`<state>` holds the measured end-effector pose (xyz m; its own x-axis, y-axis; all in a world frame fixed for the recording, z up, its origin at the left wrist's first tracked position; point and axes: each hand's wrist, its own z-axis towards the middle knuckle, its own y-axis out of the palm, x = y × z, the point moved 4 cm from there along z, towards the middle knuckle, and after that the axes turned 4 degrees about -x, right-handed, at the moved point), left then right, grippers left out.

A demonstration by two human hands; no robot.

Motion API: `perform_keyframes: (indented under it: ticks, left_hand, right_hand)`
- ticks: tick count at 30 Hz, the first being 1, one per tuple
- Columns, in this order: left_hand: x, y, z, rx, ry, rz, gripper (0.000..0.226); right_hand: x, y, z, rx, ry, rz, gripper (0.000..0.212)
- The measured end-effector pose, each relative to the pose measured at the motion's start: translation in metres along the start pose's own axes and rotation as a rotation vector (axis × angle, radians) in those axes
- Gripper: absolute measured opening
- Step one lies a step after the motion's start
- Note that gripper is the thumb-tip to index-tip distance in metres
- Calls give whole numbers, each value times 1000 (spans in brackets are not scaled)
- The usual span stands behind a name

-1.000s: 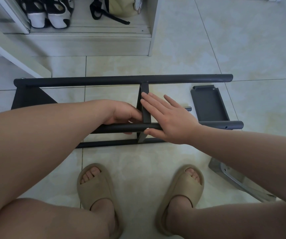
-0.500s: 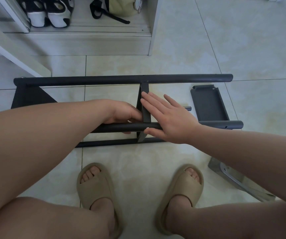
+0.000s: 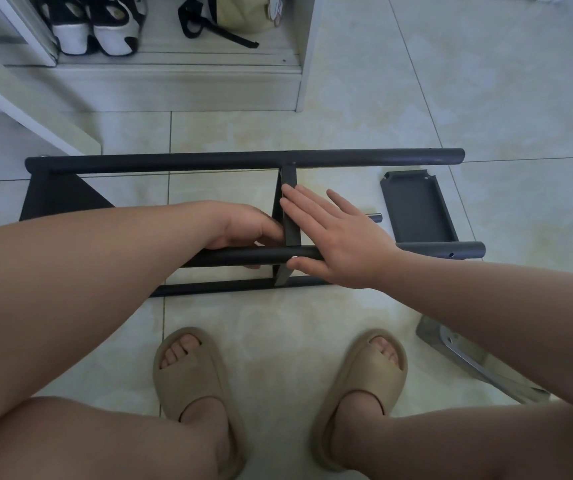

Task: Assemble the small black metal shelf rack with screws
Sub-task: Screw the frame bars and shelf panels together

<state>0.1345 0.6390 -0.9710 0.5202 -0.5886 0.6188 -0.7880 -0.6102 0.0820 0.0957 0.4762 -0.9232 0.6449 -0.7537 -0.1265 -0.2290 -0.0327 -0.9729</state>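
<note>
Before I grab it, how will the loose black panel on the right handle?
Probably stiff: the panel looks like sheet metal with raised rims. Likely light, being thin. Flat on the tiles, it should slide rather than roll.

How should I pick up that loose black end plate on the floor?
Pinch the end plate by its raised long rim from above, on the side nearest your right hand. It lies flat, hollow side up, so the rim stands proud.

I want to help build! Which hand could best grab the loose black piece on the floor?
Probably right: right hand, open, is nearer the loose black piece; left hand holds the rack.
</note>
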Motion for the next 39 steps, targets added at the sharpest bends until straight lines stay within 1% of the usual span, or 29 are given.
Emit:
perform_keyframes:
  ticks: [4, 6, 9, 12, 15, 21, 24, 28, 31, 39]
  left_hand:
    - [3, -1, 0, 20, 49, -16, 15]
    - [4, -1, 0, 25, 70, -15, 18]
    - [5, 0, 0, -15, 89, -65, 26]
    - [2, 1, 0, -68, 39, -116, 22]
    - [1, 1, -1, -71, 1, -52, 29]
    - [8, 3, -1, -24, 31, -23, 34]
    - [11, 5, 3, -2, 28, -25, 25]
    - [21, 12, 11, 27, 38, -2, 31]
    - [30, 19, 19, 43, 34, 5, 18]
    - [56, 36, 40, 78, 27, 37, 13]
  right_hand:
    - [0, 0, 0, -5, 0, 4, 87]
    - [0, 0, 0, -8, 1, 7, 87]
    - [0, 1, 0, -20, 3, 5, 88]
    - [0, 0, 0, -26, 4, 6, 88]
    - [0, -1, -1, -29, 4, 10, 88]
    - [2, 1, -2, -47, 3, 22, 89]
    - [6, 0, -5, -55, 6, 29, 90]
    - [17, -2, -14, -53, 17, 49, 90]
    - [28, -2, -24, -56, 30, 71, 90]
    - [55, -1, -45, -59, 79, 79, 85]
